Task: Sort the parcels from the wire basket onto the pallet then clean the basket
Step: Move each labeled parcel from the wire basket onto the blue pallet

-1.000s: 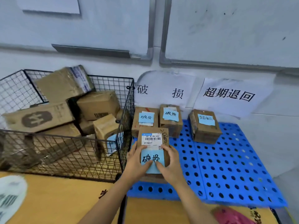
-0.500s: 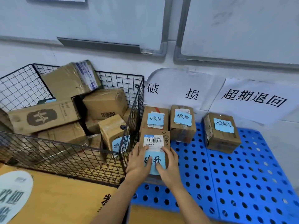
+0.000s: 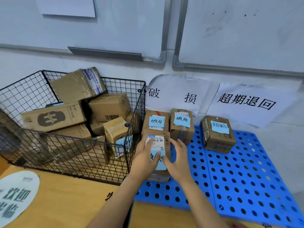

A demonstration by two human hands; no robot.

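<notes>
A small cardboard parcel [image 3: 164,142] with a barcode label and a blue note stands on the blue perforated pallet [image 3: 238,178], right beside the wire basket [image 3: 133,129]. My left hand [image 3: 146,158] lies over the parcel's top with straight fingers. Just off the parcel's right side hovers my right hand [image 3: 179,160], fingers spread. Behind it stand two parcels with blue notes [image 3: 156,120] [image 3: 181,122], and a third [image 3: 218,134] sits further right. Several cardboard parcels [image 3: 108,107] are piled in the basket.
Two paper signs [image 3: 174,94] [image 3: 246,102] hang on the wall behind the pallet, under whiteboards. The basket rests on a yellow surface [image 3: 65,203] with a round white sticker [image 3: 16,195]. The pallet's right half is bare.
The parcel has been set down on the pallet. My right hand has come off it and opened; my left hand's fingers have straightened over its top. The camera has moved closer.
</notes>
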